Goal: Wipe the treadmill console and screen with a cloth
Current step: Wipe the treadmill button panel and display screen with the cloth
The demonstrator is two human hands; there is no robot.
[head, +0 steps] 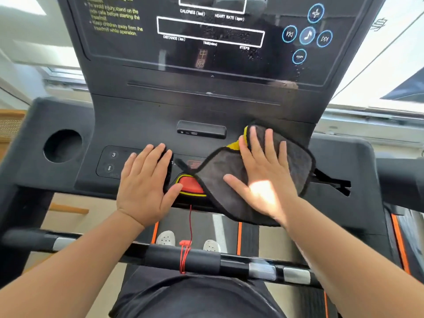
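Note:
The black treadmill console (142, 120) fills the middle of the head view, with its glossy screen (206, 53) above, streaked with droplets. A grey cloth (218, 175) with a yellow underside lies on the console's right half. My right hand (261, 175) presses flat on the cloth with straight fingers. My left hand (146, 182) rests flat on the button panel to the left, fingers straight, its thumb touching the red safety key (190, 185).
A round cup holder (62, 145) sits at the console's left end. A red cord (187, 249) hangs from the safety key to the black front handlebar (183, 258). A slot (332, 182) opens at the console's right. White shoes stand on the belt below.

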